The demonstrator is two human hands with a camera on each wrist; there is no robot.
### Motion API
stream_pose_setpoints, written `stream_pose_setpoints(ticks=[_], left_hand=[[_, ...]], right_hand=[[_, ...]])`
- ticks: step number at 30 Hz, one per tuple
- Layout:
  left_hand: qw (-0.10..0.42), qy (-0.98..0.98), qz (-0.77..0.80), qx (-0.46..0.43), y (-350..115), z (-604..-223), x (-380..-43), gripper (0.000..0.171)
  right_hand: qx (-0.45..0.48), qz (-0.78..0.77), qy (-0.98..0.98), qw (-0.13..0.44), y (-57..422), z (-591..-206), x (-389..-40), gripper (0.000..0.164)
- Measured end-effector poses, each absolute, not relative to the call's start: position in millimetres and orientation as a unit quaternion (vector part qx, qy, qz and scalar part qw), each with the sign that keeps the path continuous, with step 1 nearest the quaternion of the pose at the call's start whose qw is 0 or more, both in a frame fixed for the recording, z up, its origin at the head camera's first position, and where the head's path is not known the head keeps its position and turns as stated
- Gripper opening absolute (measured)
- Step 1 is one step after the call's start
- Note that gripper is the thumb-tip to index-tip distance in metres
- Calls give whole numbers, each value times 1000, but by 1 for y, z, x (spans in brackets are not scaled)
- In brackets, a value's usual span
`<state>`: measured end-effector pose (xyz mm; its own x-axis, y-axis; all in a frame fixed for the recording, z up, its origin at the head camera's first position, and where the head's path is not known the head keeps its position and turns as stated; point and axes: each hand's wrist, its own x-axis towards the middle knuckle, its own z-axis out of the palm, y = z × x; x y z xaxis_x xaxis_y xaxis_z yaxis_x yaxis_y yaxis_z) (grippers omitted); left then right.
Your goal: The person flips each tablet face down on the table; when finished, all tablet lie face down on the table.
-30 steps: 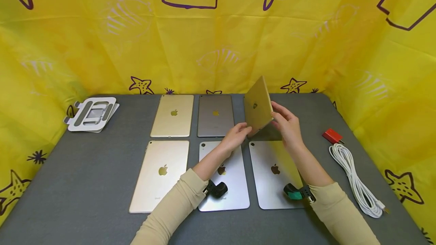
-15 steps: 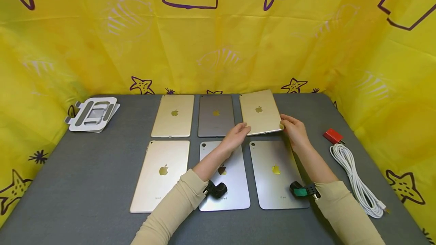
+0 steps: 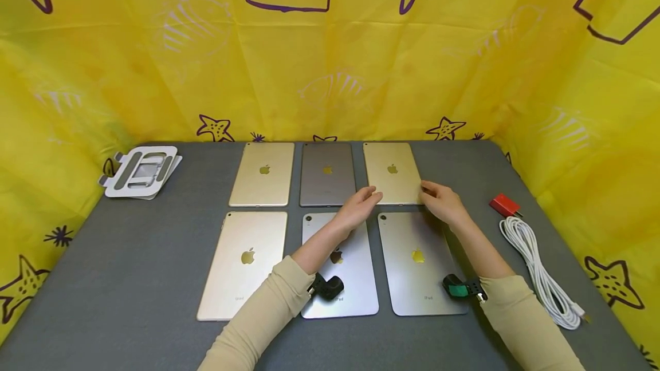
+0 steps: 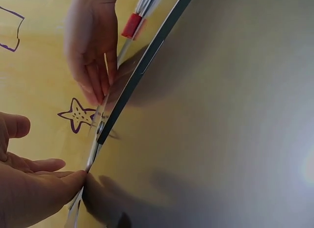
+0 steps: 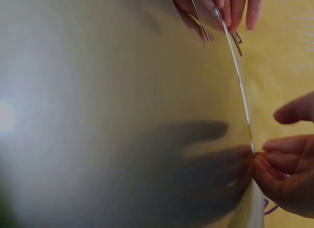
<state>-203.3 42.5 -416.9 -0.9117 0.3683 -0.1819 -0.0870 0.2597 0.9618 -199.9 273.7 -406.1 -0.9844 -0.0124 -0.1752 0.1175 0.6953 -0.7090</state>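
A gold tablet [image 3: 394, 185] lies flat, back side up, at the right end of the back row. My left hand [image 3: 358, 209] is at its lower left corner, fingers loosely extended. At the lower right corner is my right hand [image 3: 443, 204], fingertips right at the edge. In the left wrist view the left hand [image 4: 34, 184] has its thumb apart from its fingers. The right wrist view shows the right hand [image 5: 289, 169] likewise, thumb raised off the loosely bent fingers. A silver tablet [image 3: 420, 279] lies below the right forearm, another silver tablet [image 3: 356, 285] below the left.
A grey tablet [image 3: 327, 185] and another gold tablet [image 3: 263, 188] continue the back row; a larger gold tablet [image 3: 242, 285] is at front left. A white folding stand [image 3: 121, 188] sits far left. On the right lie a red charger plug [image 3: 504, 205] and a coiled white cable [image 3: 533, 273].
The gold tablet was tilted up between both hands, then lowered flat into the back row. The right hand came down with it and loosened; the left hand stayed at its corner and let go.
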Motion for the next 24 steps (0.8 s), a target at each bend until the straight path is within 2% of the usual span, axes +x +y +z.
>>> stream_pose_setpoints(ticks=[9, 20, 24], left_hand=[[199, 757, 616, 86, 39, -415, -201, 57], [211, 736, 639, 74, 39, -417, -201, 55], [176, 757, 624, 85, 37, -417, -200, 49]], right_hand=[[-22, -318, 943, 92, 277, -407, -200, 72], [-37, -298, 951, 80, 279, -410, -202, 69], [-64, -277, 957, 60, 275, -411, -204, 66]])
